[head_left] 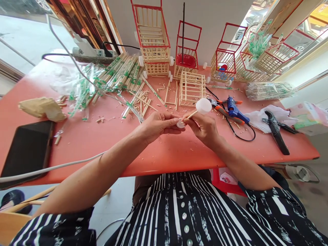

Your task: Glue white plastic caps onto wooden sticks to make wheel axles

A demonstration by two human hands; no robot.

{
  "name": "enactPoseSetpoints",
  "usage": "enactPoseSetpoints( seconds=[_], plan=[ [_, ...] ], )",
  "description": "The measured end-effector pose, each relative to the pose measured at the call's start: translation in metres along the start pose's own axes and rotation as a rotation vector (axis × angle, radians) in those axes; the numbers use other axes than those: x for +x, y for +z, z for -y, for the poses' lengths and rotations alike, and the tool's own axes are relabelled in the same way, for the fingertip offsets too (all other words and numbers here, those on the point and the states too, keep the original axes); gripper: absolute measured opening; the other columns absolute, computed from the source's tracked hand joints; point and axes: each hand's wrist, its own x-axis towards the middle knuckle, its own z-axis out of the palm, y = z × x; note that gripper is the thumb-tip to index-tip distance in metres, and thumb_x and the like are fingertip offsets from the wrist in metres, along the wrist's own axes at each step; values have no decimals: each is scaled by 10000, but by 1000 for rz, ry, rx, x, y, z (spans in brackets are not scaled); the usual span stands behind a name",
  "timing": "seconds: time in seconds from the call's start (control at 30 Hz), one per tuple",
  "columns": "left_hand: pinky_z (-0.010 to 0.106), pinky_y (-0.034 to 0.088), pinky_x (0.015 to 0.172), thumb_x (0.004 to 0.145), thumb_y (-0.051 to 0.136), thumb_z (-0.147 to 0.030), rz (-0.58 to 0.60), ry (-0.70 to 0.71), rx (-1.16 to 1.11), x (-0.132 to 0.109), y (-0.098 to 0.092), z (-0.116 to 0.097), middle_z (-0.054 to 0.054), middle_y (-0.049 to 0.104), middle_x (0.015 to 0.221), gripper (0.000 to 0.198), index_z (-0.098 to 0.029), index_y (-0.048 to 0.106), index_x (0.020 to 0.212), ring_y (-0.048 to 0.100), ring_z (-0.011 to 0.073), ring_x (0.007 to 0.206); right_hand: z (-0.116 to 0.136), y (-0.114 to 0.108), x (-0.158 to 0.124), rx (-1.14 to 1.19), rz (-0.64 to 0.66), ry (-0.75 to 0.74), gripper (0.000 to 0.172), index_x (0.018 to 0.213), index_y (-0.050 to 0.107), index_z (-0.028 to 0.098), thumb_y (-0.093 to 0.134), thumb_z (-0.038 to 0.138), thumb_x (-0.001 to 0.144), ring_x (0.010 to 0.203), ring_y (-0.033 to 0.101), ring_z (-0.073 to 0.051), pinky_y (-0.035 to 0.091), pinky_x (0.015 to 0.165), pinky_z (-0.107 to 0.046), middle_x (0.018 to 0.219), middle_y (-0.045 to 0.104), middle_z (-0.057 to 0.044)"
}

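Observation:
My left hand (157,127) pinches a small white bottle cap (180,124) between thumb and fingers, in front of me over the table's near edge. My right hand (206,129) grips a short wooden stick (191,115) that has a round white cap (204,106) on its upper end. The stick's lower end meets the cap in my left hand; whether it is fixed there I cannot tell. Just beyond my hands sits a small basket frame (192,89) of wooden sticks. A blue glue gun (235,108) lies to the right, beside orange-handled pliers (217,106).
Model carts (155,44) of sticks with red trim line the back. Wrapped chopsticks (120,73) and cut pieces cover the left rear. A phone (28,148), a brown paper wad (42,108) and a grey cable (64,167) lie left. A black clamp (276,131) lies right.

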Motion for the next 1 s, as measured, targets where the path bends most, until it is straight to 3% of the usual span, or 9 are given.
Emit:
enactPoseSetpoints(
  seconds=[0.3, 0.6, 0.87, 1.0],
  plan=[
    [322, 646, 834, 652, 962, -413, -15, 4, -24, -2, 2, -1, 124, 810, 902, 452, -101, 829, 951, 768, 201, 826, -1, 1, -1, -7, -11, 9, 280, 927, 684, 210, 508, 379, 1064, 818, 687, -167, 525, 753, -283, 872, 748, -54],
    [375, 638, 908, 709, 931, -376, 8, -2, -26, -2, 1, -1, 139, 811, 932, 409, -88, 815, 976, 772, 216, 856, 0, 0, -1, 13, -43, -3, 220, 948, 692, 208, 541, 332, 1050, 813, 694, -163, 534, 770, -277, 901, 760, -51],
    [307, 654, 719, 808, 847, -491, 61, -64, 54, -1, -5, -7, 130, 804, 957, 456, -118, 737, 1047, 803, 260, 869, 1, -2, 1, -15, -29, -58, 172, 955, 675, 211, 539, 268, 1046, 785, 680, -152, 517, 771, -278, 875, 754, -34],
    [289, 648, 712, 804, 830, -549, 83, -38, 82, 1, -8, -6, 156, 801, 977, 508, -98, 755, 1025, 800, 255, 876, 1, -3, 2, -26, 22, -79, 212, 972, 680, 219, 498, 281, 1061, 794, 680, -160, 522, 764, -286, 890, 747, -46]
  ],
)
